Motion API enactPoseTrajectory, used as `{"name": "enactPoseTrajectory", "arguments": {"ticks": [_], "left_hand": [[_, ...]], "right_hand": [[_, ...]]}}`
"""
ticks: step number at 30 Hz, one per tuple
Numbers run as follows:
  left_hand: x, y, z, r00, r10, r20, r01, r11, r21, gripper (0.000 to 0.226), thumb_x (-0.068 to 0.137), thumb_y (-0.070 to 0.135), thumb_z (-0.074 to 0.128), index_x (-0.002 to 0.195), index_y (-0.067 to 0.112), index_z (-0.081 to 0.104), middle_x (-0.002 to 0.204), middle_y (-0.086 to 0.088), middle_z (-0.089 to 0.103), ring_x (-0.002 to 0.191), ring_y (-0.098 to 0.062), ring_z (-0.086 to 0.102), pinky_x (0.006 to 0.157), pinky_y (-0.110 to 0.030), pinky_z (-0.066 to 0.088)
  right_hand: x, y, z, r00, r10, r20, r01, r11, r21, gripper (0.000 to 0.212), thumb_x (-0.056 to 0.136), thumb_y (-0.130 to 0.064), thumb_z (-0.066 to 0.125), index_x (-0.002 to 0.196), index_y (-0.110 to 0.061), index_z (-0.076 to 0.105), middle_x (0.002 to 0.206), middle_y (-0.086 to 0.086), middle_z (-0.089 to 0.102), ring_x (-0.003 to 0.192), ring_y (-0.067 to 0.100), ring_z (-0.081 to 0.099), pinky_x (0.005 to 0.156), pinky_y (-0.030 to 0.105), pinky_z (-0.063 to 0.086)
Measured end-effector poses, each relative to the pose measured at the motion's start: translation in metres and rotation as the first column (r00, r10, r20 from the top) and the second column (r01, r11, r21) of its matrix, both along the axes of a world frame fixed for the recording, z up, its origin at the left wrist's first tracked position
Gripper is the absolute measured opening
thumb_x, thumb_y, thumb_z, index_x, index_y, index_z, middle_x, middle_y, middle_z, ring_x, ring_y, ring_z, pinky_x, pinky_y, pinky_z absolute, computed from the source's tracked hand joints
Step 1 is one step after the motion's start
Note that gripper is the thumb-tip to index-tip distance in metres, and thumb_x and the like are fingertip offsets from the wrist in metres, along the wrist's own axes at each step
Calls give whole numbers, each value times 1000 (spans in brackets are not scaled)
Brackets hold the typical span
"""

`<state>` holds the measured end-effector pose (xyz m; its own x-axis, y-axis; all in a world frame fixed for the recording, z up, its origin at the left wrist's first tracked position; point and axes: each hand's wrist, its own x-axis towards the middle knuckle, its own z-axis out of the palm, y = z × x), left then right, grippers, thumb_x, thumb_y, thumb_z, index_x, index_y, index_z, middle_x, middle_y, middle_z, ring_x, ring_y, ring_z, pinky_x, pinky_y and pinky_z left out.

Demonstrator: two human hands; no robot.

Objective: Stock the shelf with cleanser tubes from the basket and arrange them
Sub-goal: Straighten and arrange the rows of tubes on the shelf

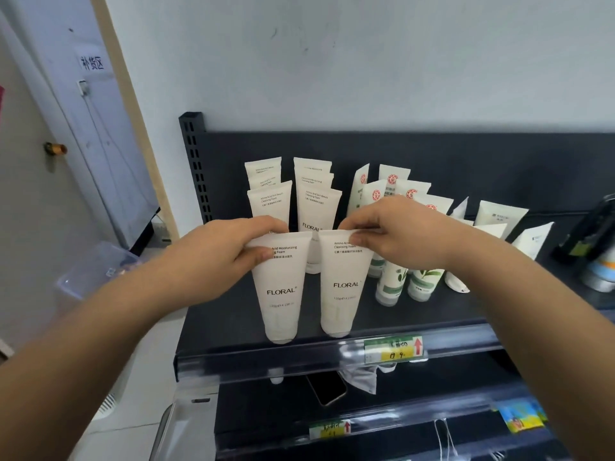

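Head view, frame centre: our left hand (229,251) and right hand (389,227) each have a grip pinched on a crimped top, left tube (281,294) and right tube (344,287), both upright at the shelf (399,314) front. Back rows (269,201) stocked, so we judge it late; what remains we cannot tell.

White scuffed wall (366,61); pale panel (109,154) left, paper sign (92,63).

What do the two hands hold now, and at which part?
The left hand grips the left front FLORAL tube at its flat top end; the right hand pinches the right front FLORAL tube at its top edge.
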<state>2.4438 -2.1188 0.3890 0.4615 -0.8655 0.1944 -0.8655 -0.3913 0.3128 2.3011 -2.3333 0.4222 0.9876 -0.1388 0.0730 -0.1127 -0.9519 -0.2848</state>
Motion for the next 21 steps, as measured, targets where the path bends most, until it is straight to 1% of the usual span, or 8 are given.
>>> {"name": "enactPoseTrajectory", "arguments": {"ticks": [1,4,6,9,14,18,21], "left_hand": [[0,0,-1,1000,-7,1,7,1000,0,34,97,34,47,130,43,44,116,28,49,97,3,51,88,-25,46],[2,2,-3,1000,-21,-20,21,1000,-3,32,97,36,45,128,46,42,112,29,51,88,8,53,81,-22,45],[4,2,-4,999,-29,-31,29,1000,-6,30,96,38,45,124,49,41,110,26,57,86,5,56,80,-26,50],[5,1,-4,998,-29,-52,28,1000,-10,28,96,40,46,122,51,42,110,24,59,88,1,59,82,-31,53],[5,1,-3,997,-38,-70,37,999,-13,26,94,43,45,118,53,44,108,28,58,90,1,59,82,-30,53],[5,1,-3,995,-41,-91,38,999,-25,25,93,44,45,116,51,46,106,29,59,91,0,59,80,-29,52],[6,2,-3,991,-54,-124,51,998,-28,29,87,53,41,115,51,48,105,32,58,92,1,59,79,-27,53]], "right_hand": [[1,1,0,1000,0,0,0,1000,-4,25,99,-20,52,118,-25,67,110,-13,67,102,8,59,89,26,46],[3,1,-1,1000,9,7,-9,1000,9,24,98,-19,54,117,-24,68,112,-9,68,104,10,60,93,31,49],[5,-2,-2,1000,17,8,-17,1000,6,23,97,-19,54,115,-23,68,110,-8,69,104,11,61,94,34,49],[8,-7,-2,1000,29,9,-29,1000,10,22,97,-19,55,114,-23,69,107,-9,69,103,10,61,93,33,49],[8,-10,-1,998,66,0,-66,998,-4,23,98,-21,55,115,-22,69,107,-9,70,101,9,61,90,29,48],[8,-12,-1,997,79,-9,-79,997,-24,24,98,-22,53,115,-21,70,107,-8,70,100,10,60,90,32,48],[9,-13,-2,996,92,-9,-92,996,-17,24,98,-22,53,117,-22,69,108,-8,70,101,10,60,91,32,47]]}}
